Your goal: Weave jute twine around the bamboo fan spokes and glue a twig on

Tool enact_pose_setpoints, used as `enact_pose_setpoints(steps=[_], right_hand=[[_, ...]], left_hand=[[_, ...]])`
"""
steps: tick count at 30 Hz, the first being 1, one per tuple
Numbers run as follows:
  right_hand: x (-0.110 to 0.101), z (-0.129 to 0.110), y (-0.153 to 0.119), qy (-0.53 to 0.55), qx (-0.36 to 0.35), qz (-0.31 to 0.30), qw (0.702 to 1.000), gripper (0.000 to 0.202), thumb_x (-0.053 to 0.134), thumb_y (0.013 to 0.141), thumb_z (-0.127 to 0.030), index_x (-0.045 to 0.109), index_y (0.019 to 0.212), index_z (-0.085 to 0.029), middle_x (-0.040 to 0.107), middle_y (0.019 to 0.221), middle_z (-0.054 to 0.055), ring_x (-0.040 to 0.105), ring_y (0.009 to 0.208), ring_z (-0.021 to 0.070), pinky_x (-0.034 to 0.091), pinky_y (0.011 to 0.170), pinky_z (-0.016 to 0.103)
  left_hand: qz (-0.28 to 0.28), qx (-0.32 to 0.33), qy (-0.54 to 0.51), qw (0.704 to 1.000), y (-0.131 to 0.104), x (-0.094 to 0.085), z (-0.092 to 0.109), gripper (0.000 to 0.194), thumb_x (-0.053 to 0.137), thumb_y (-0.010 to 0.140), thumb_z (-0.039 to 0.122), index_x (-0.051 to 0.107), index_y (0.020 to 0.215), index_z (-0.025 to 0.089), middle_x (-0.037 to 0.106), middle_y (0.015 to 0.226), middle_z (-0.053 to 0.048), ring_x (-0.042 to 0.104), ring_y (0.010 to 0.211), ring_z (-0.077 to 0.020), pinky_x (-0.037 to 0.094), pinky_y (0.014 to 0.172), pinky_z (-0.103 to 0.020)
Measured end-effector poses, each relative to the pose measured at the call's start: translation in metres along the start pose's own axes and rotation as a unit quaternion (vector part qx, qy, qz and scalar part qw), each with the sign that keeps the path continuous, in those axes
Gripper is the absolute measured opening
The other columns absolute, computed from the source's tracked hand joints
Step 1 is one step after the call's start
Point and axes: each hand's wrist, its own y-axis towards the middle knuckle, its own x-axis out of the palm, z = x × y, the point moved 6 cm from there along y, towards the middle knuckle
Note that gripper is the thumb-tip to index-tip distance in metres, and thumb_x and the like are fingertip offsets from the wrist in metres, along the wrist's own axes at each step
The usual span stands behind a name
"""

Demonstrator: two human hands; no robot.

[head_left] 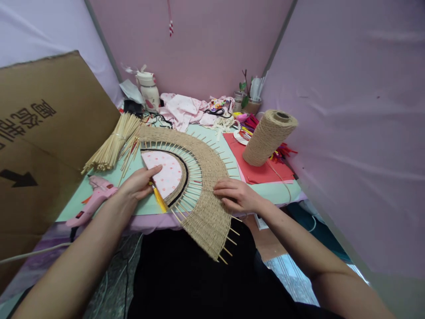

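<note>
A half-round fan woven from tan twine over thin wooden sticks lies partly on the table, its lower end over the front edge. Its inner half-disc is covered in pink dotted cloth, with a black border. My left hand grips the straight side of that disc, thumb on the cloth. A yellow tassel hangs by those fingers. On the woven band's outer right part lies my right hand, fingers stretched out flat.
A twine spool stands tilted on red sheets. At left are a bundle of sticks, a pink glue gun and a big cardboard box. Behind are a bottle, cloth and a potted plant.
</note>
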Motion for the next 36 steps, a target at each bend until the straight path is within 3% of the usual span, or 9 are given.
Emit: enact_pose_setpoints(steps=[11, 20, 28, 36], right_hand=[[-0.002, -0.004, -0.013, -0.008, 0.005, 0.004, 1.0, 0.031, 0.049, 0.088, -0.019, 0.061, 0.116, -0.017, 0.067, 0.114, 0.012, 0.061, 0.111, 0.0197, 0.052, 0.096, 0.043], [-0.003, -0.008, -0.023, -0.012, 0.017, 0.005, 1.0, 0.027, 0.049, 0.09, -0.02, 0.064, 0.112, -0.018, 0.068, 0.112, 0.012, 0.062, 0.106, 0.0191, 0.054, 0.09, 0.041], [0.002, -0.031, 0.0, -0.051, 0.013, -0.027, 0.998, 0.031, 0.049, 0.09, -0.025, 0.061, 0.117, -0.016, 0.067, 0.116, 0.011, 0.06, 0.111, 0.0225, 0.05, 0.094, 0.042], [0.012, -0.011, 0.014, -0.066, 0.056, -0.043, 0.995, 0.028, 0.044, 0.093, -0.024, 0.061, 0.113, -0.015, 0.065, 0.116, 0.013, 0.059, 0.108, 0.0234, 0.051, 0.089, 0.042]], left_hand=[[0.0, 0.002, 0.005, 1.0, 0.0, 0.0, 0.0, 0.019, 0.055, 0.081, 0.0, 0.07, 0.094, 0.004, 0.075, 0.083, -0.014, 0.071, 0.063, -0.0188, 0.06, 0.061, -0.027], [0.029, -0.013, -0.012, 0.999, -0.004, 0.002, 0.001, 0.033, 0.055, 0.081, -0.002, 0.067, 0.112, 0.004, 0.075, 0.088, -0.017, 0.072, 0.066, -0.0216, 0.06, 0.061, -0.027], [0.016, 0.008, -0.026, 1.0, 0.007, 0.001, 0.004, 0.026, 0.054, 0.084, 0.0, 0.068, 0.105, 0.005, 0.075, 0.081, -0.012, 0.071, 0.064, -0.0178, 0.061, 0.064, -0.026], [0.021, 0.0, -0.045, 0.999, 0.028, 0.001, 0.015, 0.026, 0.053, 0.084, -0.002, 0.069, 0.103, 0.008, 0.075, 0.075, -0.009, 0.07, 0.061, -0.0166, 0.06, 0.062, -0.024]])
